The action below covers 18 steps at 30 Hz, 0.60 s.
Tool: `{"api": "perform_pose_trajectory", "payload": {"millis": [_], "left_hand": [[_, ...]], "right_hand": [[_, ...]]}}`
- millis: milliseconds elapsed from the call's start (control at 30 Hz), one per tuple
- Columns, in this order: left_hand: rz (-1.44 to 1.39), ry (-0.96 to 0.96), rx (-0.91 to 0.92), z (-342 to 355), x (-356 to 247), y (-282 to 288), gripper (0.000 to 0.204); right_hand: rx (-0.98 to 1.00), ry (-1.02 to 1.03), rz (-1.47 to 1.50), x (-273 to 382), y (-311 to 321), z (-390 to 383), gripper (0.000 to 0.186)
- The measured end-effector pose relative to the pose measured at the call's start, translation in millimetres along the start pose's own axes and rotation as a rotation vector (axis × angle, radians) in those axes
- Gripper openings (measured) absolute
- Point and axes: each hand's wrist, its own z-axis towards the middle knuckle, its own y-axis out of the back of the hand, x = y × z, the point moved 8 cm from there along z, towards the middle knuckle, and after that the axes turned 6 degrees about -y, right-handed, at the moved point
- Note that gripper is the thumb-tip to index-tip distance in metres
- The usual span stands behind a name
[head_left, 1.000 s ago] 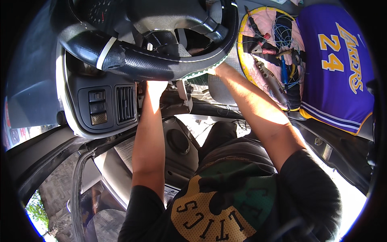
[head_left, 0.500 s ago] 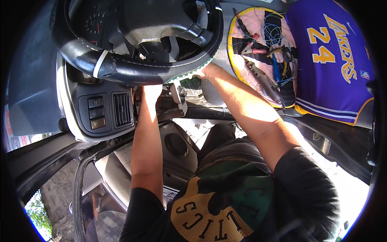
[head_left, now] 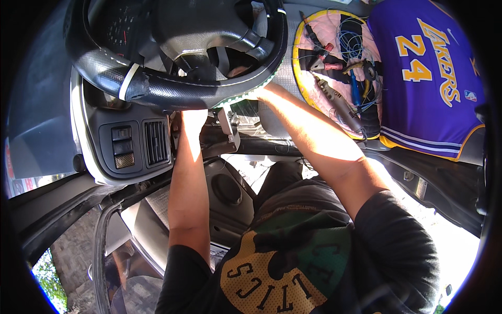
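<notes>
The steering wheel [head_left: 194, 34] lies over the left hand [head_left: 193, 119], perhaps touching it.

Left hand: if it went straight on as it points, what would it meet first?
The left hand seems to run under the steering wheel rim, which crosses its line first in the picture; what it would touch beyond is hidden.

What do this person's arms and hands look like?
Black short sleeves end above the elbows; both forearms are bare, with no watch or band showing. The steering wheel mostly hides the left hand and right hand; no gloves show.
</notes>
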Motion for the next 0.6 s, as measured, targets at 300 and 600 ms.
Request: {"api": "perform_pose_trajectory", "payload": {"millis": [300,600], "left_hand": [[-0.067,-0.058,0.008,-23.9,50.9,-25.6,0.036],[-0.028,-0.079,0.023,-18.0,37.3,-23.3,0.033]], "right_hand": [[0.091,-0.015,0.135,-7.8,5.3,6.2,0.016],[0.105,0.292,-0.033,16.4,-7.4,-10.7,0.013]]}}
